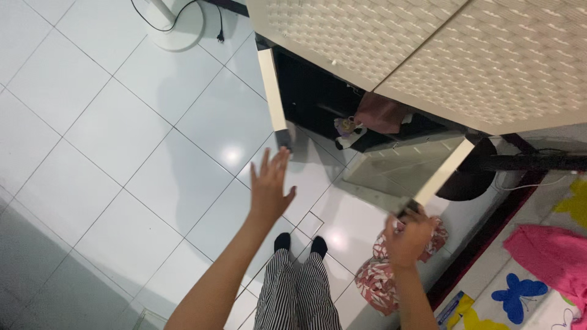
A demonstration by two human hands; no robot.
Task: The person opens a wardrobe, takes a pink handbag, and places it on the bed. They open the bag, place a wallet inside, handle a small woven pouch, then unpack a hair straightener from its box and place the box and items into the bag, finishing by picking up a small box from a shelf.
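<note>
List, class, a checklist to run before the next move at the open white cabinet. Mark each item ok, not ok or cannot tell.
1. Right hand grips the right white cabinet door: ok, fingers closed on its lower corner.
2. Left hand touches the left white cabinet door: not ok, it is open and spread in the air short of the door.
3. Both doors open: ok.
4. Floor by the black-socked feet free: not ok, a red-and-white patterned fabric bundle lies beside them.
5. Small plush toy and maroon cloth clear of the doors: cannot tell.

Right hand (408, 237) hides the cabinet door's (441, 172) corner — grip unclear.
</note>
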